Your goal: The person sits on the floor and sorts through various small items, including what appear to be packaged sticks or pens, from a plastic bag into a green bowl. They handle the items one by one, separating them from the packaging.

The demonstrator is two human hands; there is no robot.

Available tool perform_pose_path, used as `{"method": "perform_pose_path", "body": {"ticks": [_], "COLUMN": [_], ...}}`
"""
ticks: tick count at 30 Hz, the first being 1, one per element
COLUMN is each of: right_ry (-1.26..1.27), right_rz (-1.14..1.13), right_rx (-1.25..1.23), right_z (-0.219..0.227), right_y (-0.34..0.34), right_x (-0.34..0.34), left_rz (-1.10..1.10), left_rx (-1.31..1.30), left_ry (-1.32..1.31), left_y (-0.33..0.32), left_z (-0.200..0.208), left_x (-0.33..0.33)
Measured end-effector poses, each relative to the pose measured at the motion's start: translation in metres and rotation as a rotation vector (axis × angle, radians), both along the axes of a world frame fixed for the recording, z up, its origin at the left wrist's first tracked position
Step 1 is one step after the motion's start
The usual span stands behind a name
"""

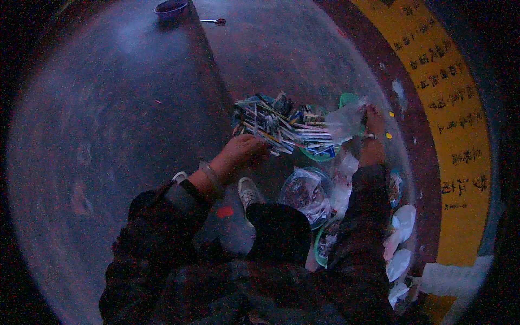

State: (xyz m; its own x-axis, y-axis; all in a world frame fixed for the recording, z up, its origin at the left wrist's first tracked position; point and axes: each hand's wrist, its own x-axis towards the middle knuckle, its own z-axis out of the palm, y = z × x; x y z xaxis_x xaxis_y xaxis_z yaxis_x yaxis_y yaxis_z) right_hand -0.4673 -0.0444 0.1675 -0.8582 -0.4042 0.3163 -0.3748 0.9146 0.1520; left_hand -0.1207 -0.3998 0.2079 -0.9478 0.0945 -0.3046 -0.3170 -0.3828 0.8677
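A heap of long thin sticks that look like pens (265,122) lies in front of me, in mixed white, blue and dark colours. At its near edge is my left hand (244,149), its fingers curled in; what they hold, if anything, is lost in the dim light. More pens (317,135) lie side by side to the right, over a green-rimmed basin (319,156). A pale see-through plastic bag (344,123) partly covers their right ends. My right hand (372,122) is closed on the bag's right side.
A clear round tub (306,195) with crumpled plastic stands by my right leg, a green-rimmed container (320,246) behind it. White packages (403,222) lie along the wall. Far off are a bucket (170,10) and a thin-handled object (214,21). A red patch (225,212) marks the floor.
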Motion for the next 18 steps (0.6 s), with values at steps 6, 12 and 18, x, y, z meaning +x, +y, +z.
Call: {"method": "perform_pose_path", "body": {"ticks": [6,12,18], "right_ry": [-0.255,-0.782,-0.878], "right_rz": [0.042,0.485,0.812], "right_rx": [-0.531,-0.680,-0.753], "right_z": [0.009,0.103,0.109], "right_y": [-0.048,-0.169,-0.214], "right_x": [0.073,0.191,0.223], "left_rz": [0.088,0.203,0.059], "left_rx": [0.058,-0.070,-0.105], "left_ry": [0.093,0.089,0.100], "left_y": [-0.026,-0.028,-0.033], "left_z": [0.003,0.014,0.038], "left_x": [-0.010,-0.013,-0.014]}}
